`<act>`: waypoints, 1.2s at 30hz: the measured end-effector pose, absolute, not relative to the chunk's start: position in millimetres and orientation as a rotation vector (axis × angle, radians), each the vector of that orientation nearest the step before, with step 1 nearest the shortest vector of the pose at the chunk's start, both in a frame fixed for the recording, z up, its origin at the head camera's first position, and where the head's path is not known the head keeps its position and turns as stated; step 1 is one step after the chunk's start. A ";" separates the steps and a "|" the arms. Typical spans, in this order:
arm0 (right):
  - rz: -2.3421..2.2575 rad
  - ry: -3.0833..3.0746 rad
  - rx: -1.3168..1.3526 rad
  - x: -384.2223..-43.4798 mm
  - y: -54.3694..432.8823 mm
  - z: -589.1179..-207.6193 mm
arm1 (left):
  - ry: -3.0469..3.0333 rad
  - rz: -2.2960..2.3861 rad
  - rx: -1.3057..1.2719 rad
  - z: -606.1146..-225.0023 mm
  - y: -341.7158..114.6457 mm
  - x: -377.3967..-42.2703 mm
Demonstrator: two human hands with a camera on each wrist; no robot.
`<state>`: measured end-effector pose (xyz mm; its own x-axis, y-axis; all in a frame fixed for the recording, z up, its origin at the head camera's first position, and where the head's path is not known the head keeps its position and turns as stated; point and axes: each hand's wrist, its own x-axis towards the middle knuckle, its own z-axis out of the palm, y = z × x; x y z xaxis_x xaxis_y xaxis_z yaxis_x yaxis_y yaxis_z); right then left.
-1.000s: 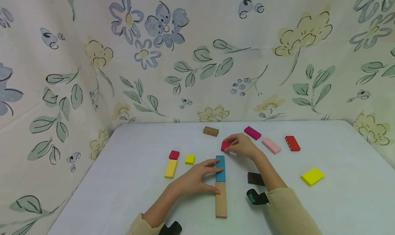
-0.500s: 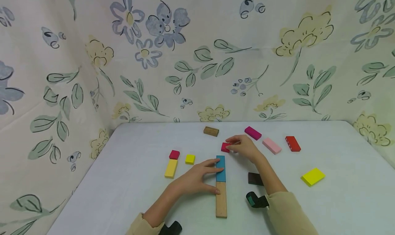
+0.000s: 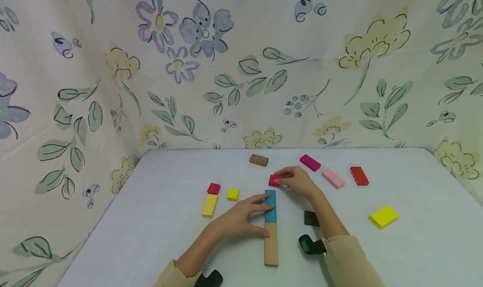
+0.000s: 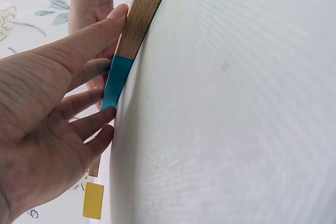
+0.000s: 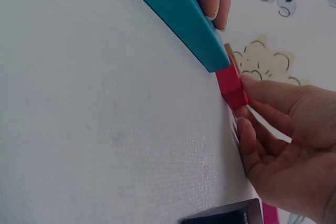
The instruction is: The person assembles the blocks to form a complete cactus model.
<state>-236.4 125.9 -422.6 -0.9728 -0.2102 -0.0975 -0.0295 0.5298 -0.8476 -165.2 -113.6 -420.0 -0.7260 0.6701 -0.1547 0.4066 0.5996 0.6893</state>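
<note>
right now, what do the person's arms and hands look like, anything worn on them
The left sleeve and right sleeve are plain beige and stop short of the wrists. The left hand and right hand are bare. A black device shows beside the left cuff; another, with a green patch, beside the right.

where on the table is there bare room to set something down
Bare: the table left of the pale yellow block, and right of the large yellow block. Crowded: the middle, where the left hand touches the blue block and the right hand pinches a red block.
</note>
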 end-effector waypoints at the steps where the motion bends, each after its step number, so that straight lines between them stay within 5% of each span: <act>1: -1.425 2.577 -0.212 -236.3 125.7 -422.7 | 2.430 0.902 0.865 -420.1 -113.6 -165.3; 36: -1.399 2.523 -0.324 -235.6 125.4 -426.6 | 2.433 0.906 0.989 -430.4 -119.5 -170.2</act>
<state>-235.6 125.4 -426.6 -0.9469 -0.3056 -0.0995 -0.0775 0.5176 -0.8521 -170.2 -119.5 -430.4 -0.6898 0.7188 -0.0868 0.4870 0.5494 0.6790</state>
